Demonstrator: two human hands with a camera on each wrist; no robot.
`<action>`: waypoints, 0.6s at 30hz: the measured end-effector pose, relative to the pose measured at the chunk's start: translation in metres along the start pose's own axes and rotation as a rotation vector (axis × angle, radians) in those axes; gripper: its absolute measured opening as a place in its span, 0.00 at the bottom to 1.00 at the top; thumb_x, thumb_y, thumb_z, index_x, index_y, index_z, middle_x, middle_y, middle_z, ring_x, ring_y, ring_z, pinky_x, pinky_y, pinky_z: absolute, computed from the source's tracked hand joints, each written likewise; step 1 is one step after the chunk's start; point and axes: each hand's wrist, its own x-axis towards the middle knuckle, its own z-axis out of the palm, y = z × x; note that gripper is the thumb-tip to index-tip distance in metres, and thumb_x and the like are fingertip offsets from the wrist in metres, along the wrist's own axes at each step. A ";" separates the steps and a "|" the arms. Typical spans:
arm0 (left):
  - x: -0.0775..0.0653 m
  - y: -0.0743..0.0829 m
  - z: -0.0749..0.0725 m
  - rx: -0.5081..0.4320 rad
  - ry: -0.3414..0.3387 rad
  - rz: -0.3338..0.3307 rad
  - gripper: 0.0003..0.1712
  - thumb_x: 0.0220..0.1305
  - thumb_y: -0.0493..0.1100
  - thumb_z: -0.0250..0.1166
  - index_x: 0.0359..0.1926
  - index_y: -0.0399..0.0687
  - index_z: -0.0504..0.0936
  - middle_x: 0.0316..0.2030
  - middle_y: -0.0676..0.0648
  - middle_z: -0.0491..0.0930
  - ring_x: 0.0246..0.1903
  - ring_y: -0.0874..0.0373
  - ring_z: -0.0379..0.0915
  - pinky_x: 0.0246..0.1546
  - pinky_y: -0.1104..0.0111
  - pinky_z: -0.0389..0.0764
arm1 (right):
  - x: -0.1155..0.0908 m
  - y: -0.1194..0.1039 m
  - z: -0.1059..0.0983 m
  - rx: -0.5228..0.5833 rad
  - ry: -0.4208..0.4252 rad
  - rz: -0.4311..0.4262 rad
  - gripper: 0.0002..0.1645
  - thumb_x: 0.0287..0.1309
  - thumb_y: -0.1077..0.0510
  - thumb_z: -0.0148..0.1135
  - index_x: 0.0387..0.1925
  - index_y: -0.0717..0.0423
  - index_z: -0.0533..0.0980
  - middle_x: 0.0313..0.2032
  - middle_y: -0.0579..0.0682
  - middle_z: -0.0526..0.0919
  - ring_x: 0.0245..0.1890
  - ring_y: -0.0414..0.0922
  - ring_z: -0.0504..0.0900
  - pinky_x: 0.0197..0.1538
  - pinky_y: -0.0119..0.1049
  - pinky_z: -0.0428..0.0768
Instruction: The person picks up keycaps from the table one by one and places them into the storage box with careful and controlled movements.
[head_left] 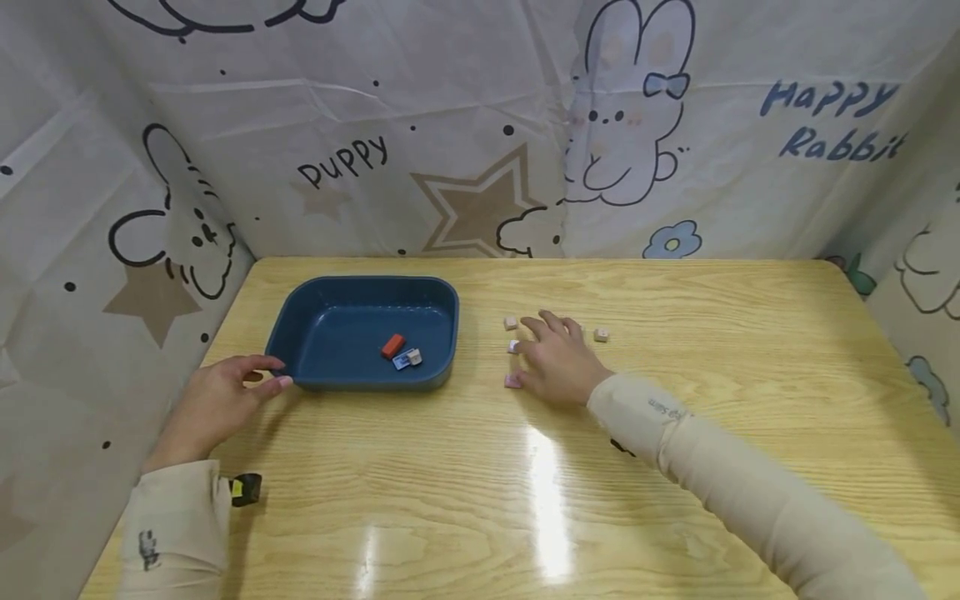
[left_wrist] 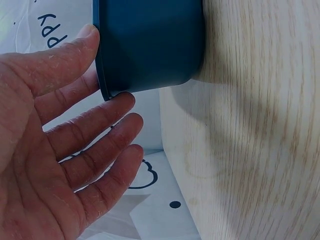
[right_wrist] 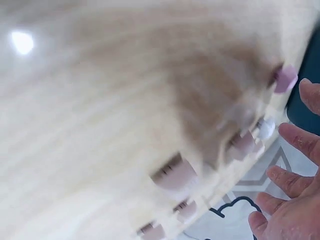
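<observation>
My left hand (head_left: 217, 400) pinches the near-left corner of a dark blue rectangular basin (head_left: 360, 386) between thumb and index finger. In the left wrist view the other fingers (left_wrist: 107, 172) are spread below the rim. Inside the basin lie a red block (head_left: 393, 346), a blue-and-white piece (head_left: 402, 359) and a pale block (head_left: 415, 357). My right hand (head_left: 562, 362) hovers with spread fingers over several small blocks, holding none. Near its fingertips are a purple block (head_left: 512, 381), a white block (head_left: 513, 346) and a pale pink block (head_left: 511, 322). Others are partly hidden beneath it.
Another pale block (head_left: 602, 335) lies right of my right hand. The wooden table (head_left: 420, 483) carries bright reflections at its front. Printed cloth (head_left: 450, 125) hangs behind the table and along both sides, close to my left forearm.
</observation>
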 end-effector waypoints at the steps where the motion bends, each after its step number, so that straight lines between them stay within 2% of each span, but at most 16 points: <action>1: 0.000 0.000 0.000 0.001 0.002 -0.001 0.24 0.65 0.57 0.61 0.50 0.44 0.81 0.49 0.31 0.81 0.45 0.35 0.78 0.38 0.48 0.78 | -0.002 0.000 0.002 -0.002 0.006 -0.010 0.27 0.60 0.38 0.59 0.53 0.51 0.79 0.67 0.60 0.67 0.70 0.66 0.59 0.67 0.65 0.59; 6: -0.001 0.000 0.001 0.008 0.014 -0.001 0.23 0.65 0.56 0.61 0.50 0.43 0.81 0.49 0.31 0.81 0.45 0.35 0.78 0.38 0.48 0.77 | -0.009 -0.002 0.013 -0.031 0.068 -0.062 0.20 0.63 0.43 0.58 0.47 0.51 0.80 0.66 0.59 0.69 0.68 0.65 0.63 0.66 0.61 0.62; 12: -0.002 0.000 0.001 0.005 0.016 0.001 0.23 0.65 0.56 0.61 0.50 0.43 0.81 0.50 0.31 0.81 0.45 0.35 0.78 0.38 0.48 0.78 | -0.014 -0.004 0.019 -0.039 0.049 -0.059 0.16 0.61 0.44 0.61 0.43 0.49 0.81 0.65 0.58 0.70 0.69 0.63 0.62 0.67 0.60 0.62; 18: -0.001 0.001 0.000 0.002 0.024 0.015 0.23 0.65 0.56 0.61 0.50 0.43 0.82 0.50 0.31 0.81 0.44 0.36 0.79 0.37 0.49 0.78 | -0.015 -0.003 0.022 -0.043 0.085 -0.083 0.13 0.60 0.46 0.62 0.41 0.48 0.82 0.63 0.58 0.72 0.68 0.63 0.64 0.66 0.61 0.64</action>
